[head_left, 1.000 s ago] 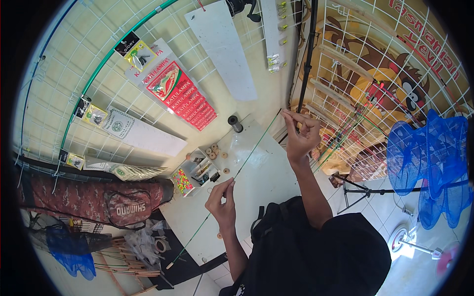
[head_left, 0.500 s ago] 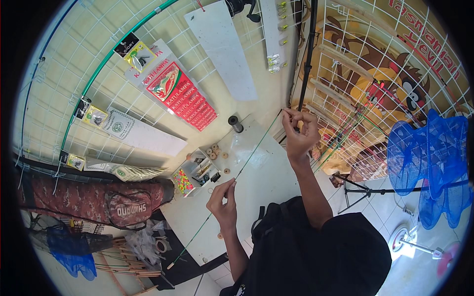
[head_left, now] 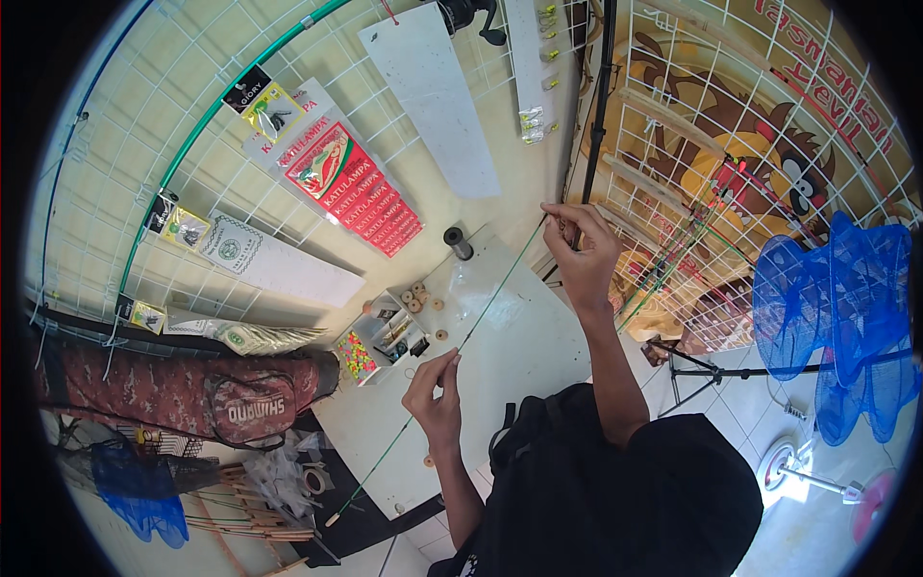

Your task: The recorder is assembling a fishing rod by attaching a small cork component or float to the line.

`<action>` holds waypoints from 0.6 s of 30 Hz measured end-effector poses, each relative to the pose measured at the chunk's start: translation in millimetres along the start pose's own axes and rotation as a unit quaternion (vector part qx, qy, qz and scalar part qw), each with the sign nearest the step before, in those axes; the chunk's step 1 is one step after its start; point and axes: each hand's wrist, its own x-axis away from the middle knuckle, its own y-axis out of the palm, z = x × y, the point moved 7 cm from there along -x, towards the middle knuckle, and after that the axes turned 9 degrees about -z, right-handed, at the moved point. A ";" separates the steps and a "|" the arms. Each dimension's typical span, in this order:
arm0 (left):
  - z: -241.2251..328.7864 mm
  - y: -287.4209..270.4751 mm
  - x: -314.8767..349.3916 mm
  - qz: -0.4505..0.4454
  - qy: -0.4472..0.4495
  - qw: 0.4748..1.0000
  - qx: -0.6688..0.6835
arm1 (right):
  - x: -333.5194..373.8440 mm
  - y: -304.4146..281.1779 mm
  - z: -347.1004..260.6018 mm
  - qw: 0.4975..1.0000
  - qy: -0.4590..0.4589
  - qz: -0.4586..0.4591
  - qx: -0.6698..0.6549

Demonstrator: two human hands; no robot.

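Observation:
A thin green rod (head_left: 502, 285) runs slantwise over the table, with a small pale piece (head_left: 333, 519) at its lower left end. My left hand (head_left: 435, 396) pinches it near the middle between thumb and fingertips. At the rod's upper right end, the thumb and index finger of my right hand (head_left: 586, 258) close on the tip, and the other fingers are curled. What exactly sits between those right fingertips is too small to make out beyond the rod's end.
Below the rod stands a white table (head_left: 538, 351) with a compartment box (head_left: 396, 348) of colourful beads, several round cork pieces (head_left: 413, 298) and a dark cylinder (head_left: 459, 242). A camouflage bag (head_left: 231, 394) lies at left. Wire grid racks and blue nets (head_left: 827, 298) flank the right side.
My right hand has shifted slightly up and left at the rod's tip, its fingers extending more. The left hand and the rod's lower end stay in place.

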 end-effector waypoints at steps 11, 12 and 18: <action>-2.8 -2.6 -0.8 0.009 0.010 1.000 0.004 | 1.0 2.1 19.6 0.989 0.076 -0.017 -0.123; -2.4 -2.8 -1.3 0.008 0.012 1.000 0.000 | 0.2 0.7 19.5 0.989 0.076 -0.017 -0.122; -10.7 -5.9 -4.8 0.004 -0.007 1.000 0.012 | -3.7 -4.0 20.8 0.989 0.083 -0.073 -0.097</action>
